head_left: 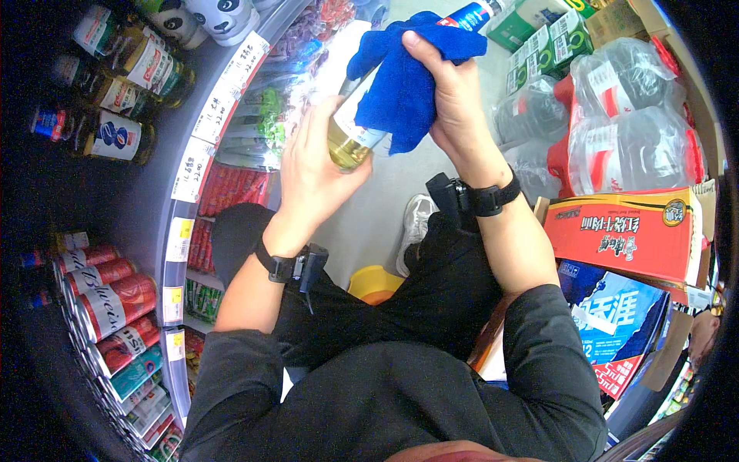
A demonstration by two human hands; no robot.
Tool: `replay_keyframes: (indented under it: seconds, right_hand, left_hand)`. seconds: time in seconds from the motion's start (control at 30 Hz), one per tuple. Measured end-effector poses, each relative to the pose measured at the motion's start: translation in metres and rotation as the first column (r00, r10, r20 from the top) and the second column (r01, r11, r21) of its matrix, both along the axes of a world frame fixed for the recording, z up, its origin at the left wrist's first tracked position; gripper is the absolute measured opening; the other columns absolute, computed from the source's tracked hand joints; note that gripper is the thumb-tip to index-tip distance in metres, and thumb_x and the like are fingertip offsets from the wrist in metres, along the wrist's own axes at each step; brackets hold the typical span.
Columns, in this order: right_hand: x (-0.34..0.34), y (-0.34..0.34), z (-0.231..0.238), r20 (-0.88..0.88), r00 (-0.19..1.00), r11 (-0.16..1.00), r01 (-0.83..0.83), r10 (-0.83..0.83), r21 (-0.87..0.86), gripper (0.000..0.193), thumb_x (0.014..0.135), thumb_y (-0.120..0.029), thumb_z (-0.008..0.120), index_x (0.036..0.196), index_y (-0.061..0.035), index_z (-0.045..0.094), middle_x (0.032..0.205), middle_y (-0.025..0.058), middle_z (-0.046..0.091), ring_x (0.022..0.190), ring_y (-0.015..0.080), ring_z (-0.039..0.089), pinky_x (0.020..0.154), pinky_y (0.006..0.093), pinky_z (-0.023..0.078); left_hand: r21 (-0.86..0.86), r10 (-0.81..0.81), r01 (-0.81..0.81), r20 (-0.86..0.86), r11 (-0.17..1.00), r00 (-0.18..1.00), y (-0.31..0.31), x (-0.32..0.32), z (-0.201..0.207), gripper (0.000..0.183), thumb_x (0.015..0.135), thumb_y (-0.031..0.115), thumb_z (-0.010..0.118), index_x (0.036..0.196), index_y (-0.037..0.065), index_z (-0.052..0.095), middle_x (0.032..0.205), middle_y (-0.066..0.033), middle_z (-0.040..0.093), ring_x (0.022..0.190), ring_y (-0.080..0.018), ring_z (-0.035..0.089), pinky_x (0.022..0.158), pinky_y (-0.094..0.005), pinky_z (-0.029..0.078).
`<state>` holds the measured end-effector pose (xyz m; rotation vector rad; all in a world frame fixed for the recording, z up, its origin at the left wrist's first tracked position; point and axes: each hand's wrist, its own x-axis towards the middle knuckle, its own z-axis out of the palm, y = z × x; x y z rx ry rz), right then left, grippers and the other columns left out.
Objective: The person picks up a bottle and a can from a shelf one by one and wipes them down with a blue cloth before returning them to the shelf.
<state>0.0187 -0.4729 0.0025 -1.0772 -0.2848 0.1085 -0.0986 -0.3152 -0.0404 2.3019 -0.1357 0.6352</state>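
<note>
A glass bottle (346, 148) with pale yellow liquid and a white label lies slanted before me, its blue-wrapped neck pointing up and right. My left hand (314, 160) is closed round its lower end, thumb by the base. My right hand (454, 100) grips a blue cloth (400, 81), which is draped round the bottle's middle and upper part and hides most of it. The right thumb presses on top of the cloth; the other right fingers are partly hidden behind it.
To the left, a shelf with price tags (202, 150) carries bottles (123, 138) and red cans (119, 296); bagged goods (235, 185) fill a lower level. At right are shrink-wrapped clear bottles (627, 146), a red carton (616, 235) and a blue carton (616, 316). A yellow stool (373, 283) shows between my legs.
</note>
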Motion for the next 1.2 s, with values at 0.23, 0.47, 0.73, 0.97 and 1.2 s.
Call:
replay_keyframes:
  seconds: [0.23,0.47,0.73,0.97,1.2]
  right_hand:
    - [0.004,-0.013,0.001,-0.106,0.989,0.991,-0.096,0.106,0.094,0.05,0.097,-0.05,0.059,0.121,-0.0054,0.062,0.109,0.0068,0.071,0.099,0.019,0.069,0.091,0.0353,0.054]
    - [0.012,-0.021,0.004,-0.128,0.914,0.847,-0.294,0.385,0.442,0.062,0.103,-0.056,0.036,0.125,-0.004,0.061,0.117,0.0121,0.071,0.104,0.0257,0.069,0.098,0.0402,0.053]
    - [-0.015,0.0,-0.008,-0.118,0.899,0.849,-0.346,0.422,0.4,0.055,0.103,-0.051,0.044,0.13,-0.0051,0.06,0.115,0.0094,0.072,0.103,0.0222,0.071,0.095,0.0377,0.056]
    - [-0.042,0.024,-0.007,0.07,0.948,0.936,-0.294,0.312,-0.192,0.029,0.086,-0.017,0.081,0.108,-0.0043,0.066,0.101,0.0019,0.072,0.092,0.0108,0.067,0.081,0.0284,0.056]
    - [-0.038,0.022,0.004,0.259,0.962,0.98,-0.039,0.089,-0.193,0.022,0.088,-0.016,0.079,0.102,-0.0037,0.067,0.09,0.0006,0.07,0.081,0.0095,0.066,0.071,0.0279,0.055]
  left_hand:
    - [-0.679,-0.436,0.281,-0.063,0.678,0.898,0.004,-0.007,-0.012,0.071,0.072,0.014,0.087,0.132,0.0,0.051,0.118,-0.0081,0.063,0.108,-0.0147,0.061,0.098,-0.0303,0.047]
    - [-0.87,-0.566,0.28,0.002,0.405,0.824,0.004,-0.008,-0.009,0.074,0.072,0.015,0.087,0.134,-0.001,0.05,0.118,-0.0069,0.062,0.112,-0.0136,0.057,0.101,-0.0297,0.044]
    - [-0.522,-0.219,0.218,0.06,0.825,0.974,-0.005,-0.008,-0.008,0.08,0.072,0.008,0.087,0.138,0.001,0.042,0.118,-0.0082,0.057,0.112,-0.0196,0.057,0.1,-0.0338,0.047]
    - [-0.409,-0.022,0.043,0.056,0.912,0.998,-0.003,-0.004,-0.003,0.078,0.07,0.004,0.086,0.135,0.001,0.043,0.118,-0.0132,0.058,0.11,-0.0229,0.06,0.096,-0.0349,0.05]
    - [-0.247,-0.033,0.073,0.162,0.966,0.986,-0.01,-0.006,0.002,0.081,0.069,0.013,0.089,0.135,0.001,0.045,0.114,-0.0187,0.063,0.102,-0.0337,0.067,0.088,-0.041,0.054]
